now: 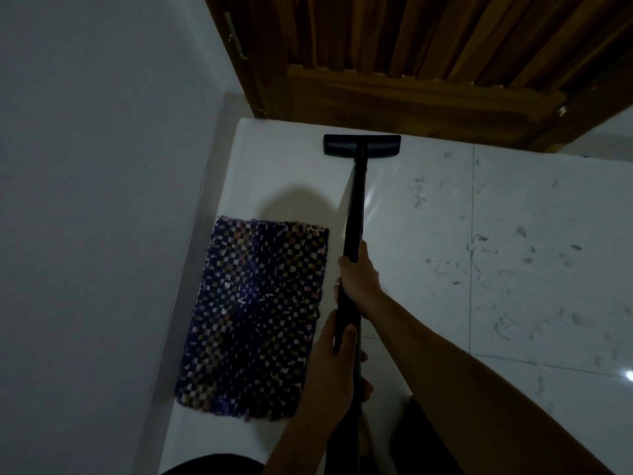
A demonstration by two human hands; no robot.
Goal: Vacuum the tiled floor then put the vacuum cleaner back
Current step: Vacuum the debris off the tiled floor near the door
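A black vacuum wand (pixel 354 207) runs from my hands to a flat black floor head (pixel 361 145) resting on the white tiled floor (pixel 428 186), close to the foot of a wooden door. My right hand (pixel 358 272) grips the wand higher up its length. My left hand (pixel 334 368) grips it lower, nearer my body. Small scraps of debris (pixel 507 255) lie scattered over the tiles to the right of the wand. The vacuum's body is out of view.
A dark checkered woven mat (pixel 253 317) lies on the floor left of the wand, beside the white wall (pixel 102 200). The brown slatted wooden door (pixel 411 63) stands open at the top. My legs show at the bottom edge.
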